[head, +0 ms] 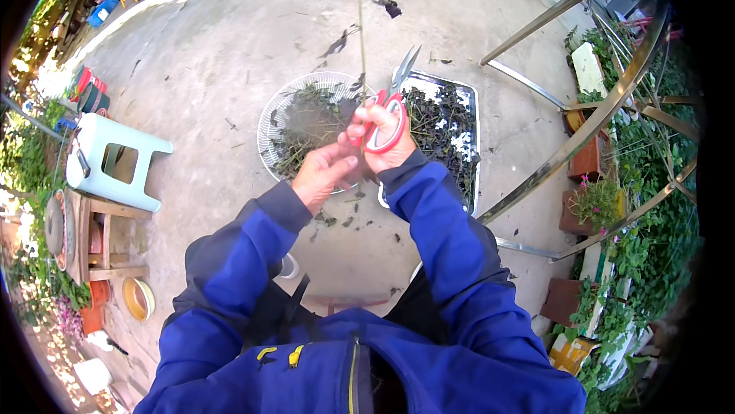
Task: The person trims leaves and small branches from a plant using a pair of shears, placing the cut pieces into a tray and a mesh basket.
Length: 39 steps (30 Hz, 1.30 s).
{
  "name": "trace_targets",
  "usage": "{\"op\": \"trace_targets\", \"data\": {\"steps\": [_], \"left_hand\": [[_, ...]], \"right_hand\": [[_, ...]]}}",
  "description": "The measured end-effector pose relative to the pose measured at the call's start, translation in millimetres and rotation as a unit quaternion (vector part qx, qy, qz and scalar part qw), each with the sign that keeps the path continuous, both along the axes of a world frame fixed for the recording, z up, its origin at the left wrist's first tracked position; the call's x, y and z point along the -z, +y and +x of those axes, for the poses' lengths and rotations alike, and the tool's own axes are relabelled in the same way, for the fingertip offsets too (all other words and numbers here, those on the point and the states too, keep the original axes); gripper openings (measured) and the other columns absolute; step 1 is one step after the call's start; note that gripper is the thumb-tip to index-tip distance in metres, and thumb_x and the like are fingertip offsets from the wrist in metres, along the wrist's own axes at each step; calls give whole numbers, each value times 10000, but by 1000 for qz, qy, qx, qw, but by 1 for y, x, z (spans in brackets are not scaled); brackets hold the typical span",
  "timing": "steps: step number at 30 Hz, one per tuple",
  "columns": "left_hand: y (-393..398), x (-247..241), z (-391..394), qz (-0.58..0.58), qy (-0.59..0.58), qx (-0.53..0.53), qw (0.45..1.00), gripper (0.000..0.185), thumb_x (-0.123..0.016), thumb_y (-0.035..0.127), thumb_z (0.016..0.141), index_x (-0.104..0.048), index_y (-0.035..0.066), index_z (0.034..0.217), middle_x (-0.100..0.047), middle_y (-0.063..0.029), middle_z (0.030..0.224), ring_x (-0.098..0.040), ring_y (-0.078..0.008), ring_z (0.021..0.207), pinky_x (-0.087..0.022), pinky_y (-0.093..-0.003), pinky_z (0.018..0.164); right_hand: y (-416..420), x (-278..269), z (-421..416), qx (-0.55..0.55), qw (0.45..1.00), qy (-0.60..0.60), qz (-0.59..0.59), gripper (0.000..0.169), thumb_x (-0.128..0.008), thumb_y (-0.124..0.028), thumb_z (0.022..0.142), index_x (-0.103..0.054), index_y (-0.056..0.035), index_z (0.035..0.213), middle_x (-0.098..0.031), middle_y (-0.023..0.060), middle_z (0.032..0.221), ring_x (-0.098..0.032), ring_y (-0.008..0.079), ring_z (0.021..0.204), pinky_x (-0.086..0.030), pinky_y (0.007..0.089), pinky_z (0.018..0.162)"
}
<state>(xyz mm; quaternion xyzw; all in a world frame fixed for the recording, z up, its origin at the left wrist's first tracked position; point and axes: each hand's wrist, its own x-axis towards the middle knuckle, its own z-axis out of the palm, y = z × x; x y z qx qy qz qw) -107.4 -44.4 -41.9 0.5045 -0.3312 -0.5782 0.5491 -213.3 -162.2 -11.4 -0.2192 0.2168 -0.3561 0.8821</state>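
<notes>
Red-handled scissors point(393, 101) are in my right hand point(393, 132), their blades slightly parted and pointing away from me. A long, thin dried plant stem point(362, 29) with a few dark, shrivelled leaves rises past the fingers of that hand, which seem to pinch it. My left hand point(327, 170) is close beside, its fingertips by the stem's lower part; whether it grips the stem is unclear. Under the hands stands a white plastic basket point(267, 127) holding dried stems. To its right, a shiny metal tray point(476, 144) holds dark dried leaves, partly hidden by my right arm.
A curved metal frame point(585, 132) stands close on the right, before potted plants point(591, 207). On the left are a pale plastic stool point(143, 175), a wooden stool point(118, 210) and a yellow bowl point(138, 299). Leaf scraps point(327, 220) litter the concrete floor point(218, 69).
</notes>
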Motion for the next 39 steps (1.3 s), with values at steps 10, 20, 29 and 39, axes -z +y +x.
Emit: {"op": "trace_targets", "data": {"steps": [10,20,29,39], "left_hand": [[-4,12,-7,94,10,9,996,163,-566,152,951,-670,27,944,-670,-24,780,-631,-106,690,-436,-232,616],[3,19,2,90,63,35,993,169,-585,105,933,-637,21,1070,-677,-47,891,-659,-134,762,-473,-244,669],[0,6,4,63,87,27,994,160,-605,152,942,-647,34,1041,-639,-12,827,-584,-94,665,-449,-222,612],[-3,12,34,3,-172,-74,982,134,-578,111,942,-678,25,924,-605,11,735,-513,-36,596,-393,-191,510]], "right_hand": [[-12,28,-8,34,996,80,-10,97,-631,-67,817,-551,-47,868,-560,54,749,-561,165,608,-519,393,598],[-26,29,-16,53,968,201,-140,225,-671,8,732,-532,-12,908,-560,61,727,-560,183,566,-490,338,522],[0,32,-3,-12,949,247,-197,154,-697,-40,742,-550,-6,775,-549,36,612,-517,103,491,-381,265,425],[-1,24,-4,-8,930,298,-215,193,-742,-74,762,-552,-43,772,-544,16,618,-520,87,505,-376,237,424]]}}
